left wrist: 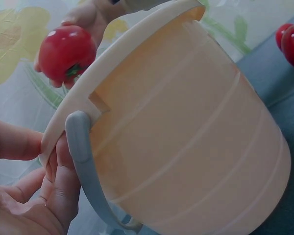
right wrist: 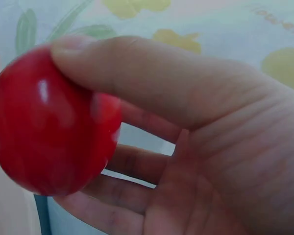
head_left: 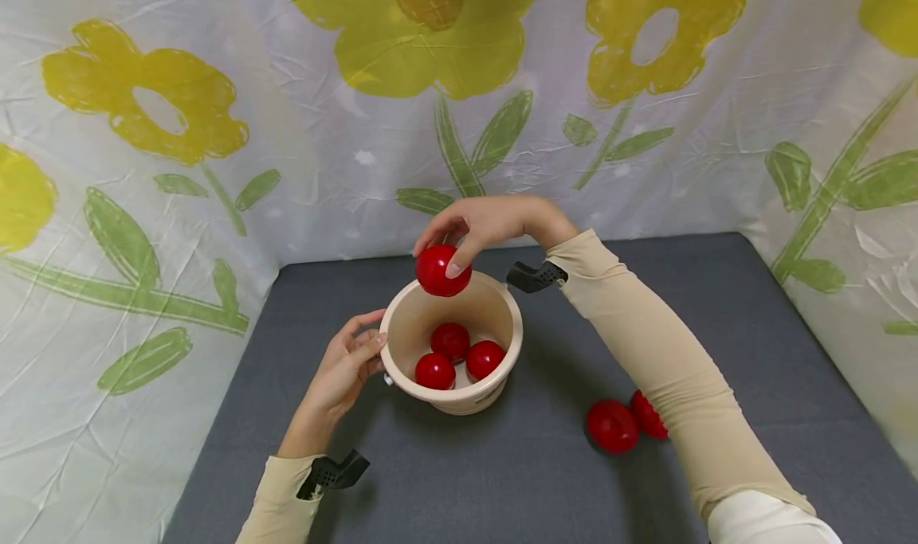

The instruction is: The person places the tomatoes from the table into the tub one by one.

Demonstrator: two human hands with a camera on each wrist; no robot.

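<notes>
My right hand [head_left: 488,224] holds a red tomato [head_left: 439,272] between thumb and fingers over the far rim of a cream bucket [head_left: 409,313]. In the left wrist view the held tomato [left wrist: 67,54] shows a green stem end pointing down. Seen from the right wrist, my thumb lies across the top of the tomato [right wrist: 54,122] and the fingers are behind it. My left hand [head_left: 351,361] pinches the bucket's left rim, close to the grey handle [left wrist: 85,156]. Inside, three red tomatoes [head_left: 450,342] lie on the bottom.
Two more red things lie on the dark grey table [head_left: 459,480] to the right: a tomato [head_left: 613,426] and another round red one [head_left: 648,415] partly hidden by my right sleeve. A flower-printed cloth [head_left: 315,130] hangs behind and at both sides.
</notes>
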